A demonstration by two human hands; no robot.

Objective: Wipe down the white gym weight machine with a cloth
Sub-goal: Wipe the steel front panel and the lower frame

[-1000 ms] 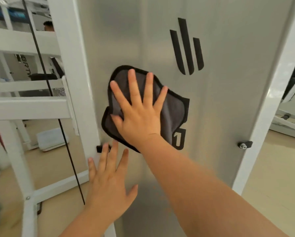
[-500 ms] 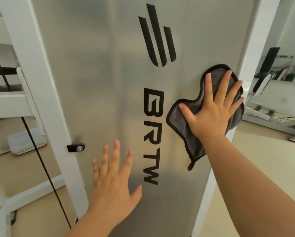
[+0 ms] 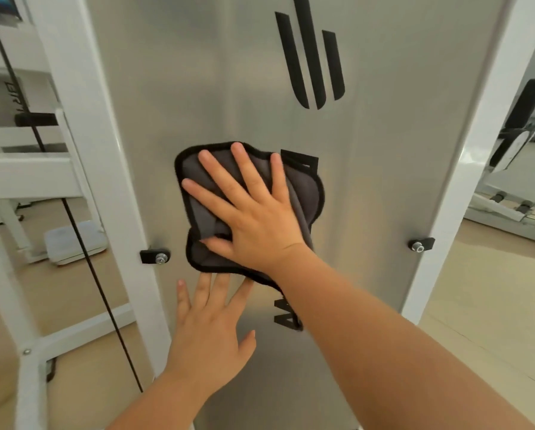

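cloth (image 3: 309, 197) pressed under right grip (image 3: 260, 225), fingers spread | left grip (image 3: 210, 333) flat, empty, just below

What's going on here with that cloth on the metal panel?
A person is wiping the weight machine's silver panel. The right hand presses a dark grey cloth flat against the middle of the panel, fingers spread, covering part of the black lettering. The left hand is open just below the cloth, apparently resting on the panel, and holds nothing.
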